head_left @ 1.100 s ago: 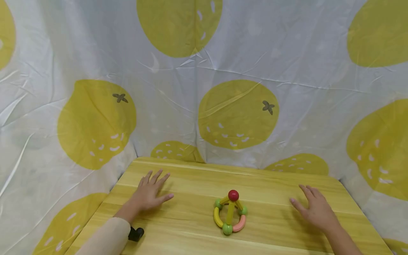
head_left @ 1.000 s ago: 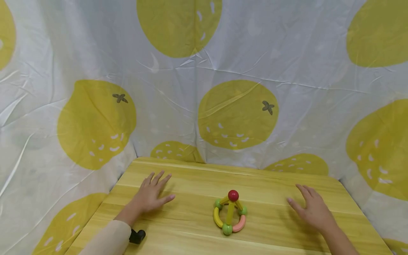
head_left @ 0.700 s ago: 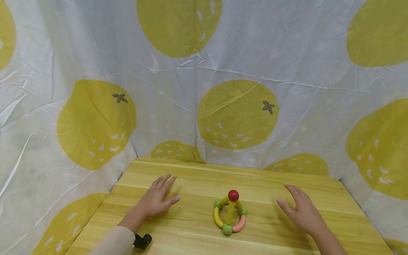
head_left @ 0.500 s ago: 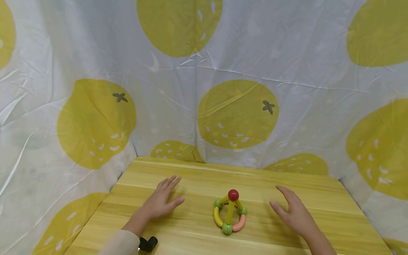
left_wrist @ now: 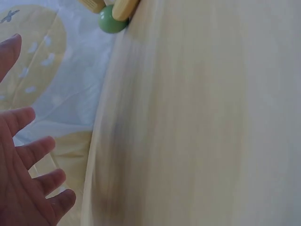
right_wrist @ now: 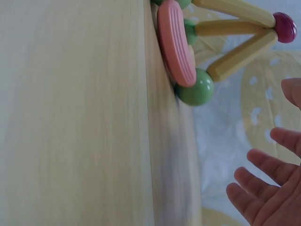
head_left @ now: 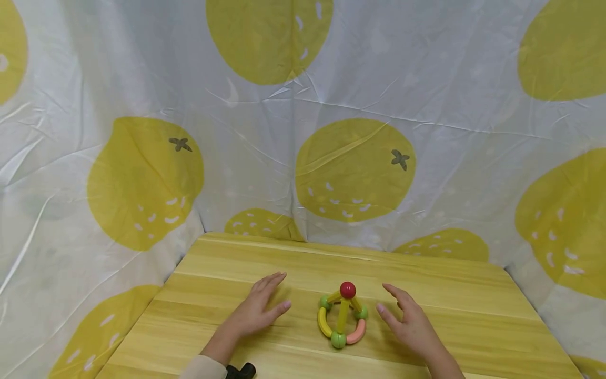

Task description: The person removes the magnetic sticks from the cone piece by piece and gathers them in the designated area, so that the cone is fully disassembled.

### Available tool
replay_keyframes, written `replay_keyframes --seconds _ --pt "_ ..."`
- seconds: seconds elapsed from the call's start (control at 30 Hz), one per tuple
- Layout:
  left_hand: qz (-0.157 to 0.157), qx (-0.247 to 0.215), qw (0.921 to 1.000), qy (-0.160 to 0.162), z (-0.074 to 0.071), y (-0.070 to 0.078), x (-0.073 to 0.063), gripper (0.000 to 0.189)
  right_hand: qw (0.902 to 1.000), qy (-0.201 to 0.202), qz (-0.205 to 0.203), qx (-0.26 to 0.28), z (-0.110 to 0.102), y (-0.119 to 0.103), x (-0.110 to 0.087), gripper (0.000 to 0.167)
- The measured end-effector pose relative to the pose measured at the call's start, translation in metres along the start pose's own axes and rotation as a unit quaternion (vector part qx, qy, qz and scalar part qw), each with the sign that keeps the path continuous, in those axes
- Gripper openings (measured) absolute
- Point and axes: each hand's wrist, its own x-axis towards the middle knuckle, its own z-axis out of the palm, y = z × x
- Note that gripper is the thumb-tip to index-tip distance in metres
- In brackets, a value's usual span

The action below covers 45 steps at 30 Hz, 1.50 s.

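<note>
A pyramid built of toy sticks and balls [head_left: 342,316] stands on the wooden table [head_left: 284,352]. Its red ball [head_left: 347,290] forms the top, and three yellow sticks slope down to green balls [head_left: 338,339]. Curved pieces join the green balls at the base, one yellow [head_left: 324,322] and one pink [head_left: 356,332]. To its left is my left hand [head_left: 258,310], fingers extended and apart from the toy. On the other side my right hand [head_left: 409,323] faces it, also apart, thumb and fingers spread. In the right wrist view the pink curved piece [right_wrist: 176,44] shows up close.
A black object [head_left: 241,371] sits at my left wrist, by the beige sleeve [head_left: 205,368]. Behind the table and along its sides hangs a white cloth [head_left: 251,158] with large yellow lemon prints.
Both hands have moved inward toward the pyramid from either side, the left hand rightward and the right hand leftward. The pyramid has stayed in place.
</note>
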Motion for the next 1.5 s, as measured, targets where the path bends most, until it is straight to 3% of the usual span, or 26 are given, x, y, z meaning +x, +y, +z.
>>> replay_keyframes --seconds 0.37,0.7,1.03,1.17,1.27,1.4,1.5 --pt "0.023 -0.042 0.9986 -0.025 0.02 0.029 0.013 0.072 0.9971 -0.022 0.041 0.06 0.023 -0.01 0.005 0.052" --pt "0.031 -0.062 0.9961 -0.054 0.042 0.047 0.018 0.069 0.9937 -0.054 0.058 0.08 0.035 -0.022 0.007 0.03" --pt "0.049 -0.065 0.9943 -0.069 0.056 0.059 0.016 0.067 0.9947 -0.079 0.021 0.062 0.036 -0.025 0.006 0.027" --pt "0.057 -0.057 0.9949 -0.061 0.058 0.061 0.015 0.062 0.9951 -0.087 0.017 0.045 0.038 -0.027 0.006 0.03" --pt "0.076 -0.056 0.994 -0.057 0.058 0.062 0.014 0.045 0.9945 -0.093 0.023 0.04 0.039 -0.029 0.005 0.037" --pt "0.104 -0.095 0.9875 -0.071 0.059 0.06 0.015 0.021 0.9923 -0.109 0.028 0.052 0.039 -0.029 0.004 0.056" --pt "0.113 -0.119 0.9828 -0.085 0.06 0.059 0.017 0.015 0.99 -0.125 0.006 0.064 0.039 -0.029 0.004 0.068"
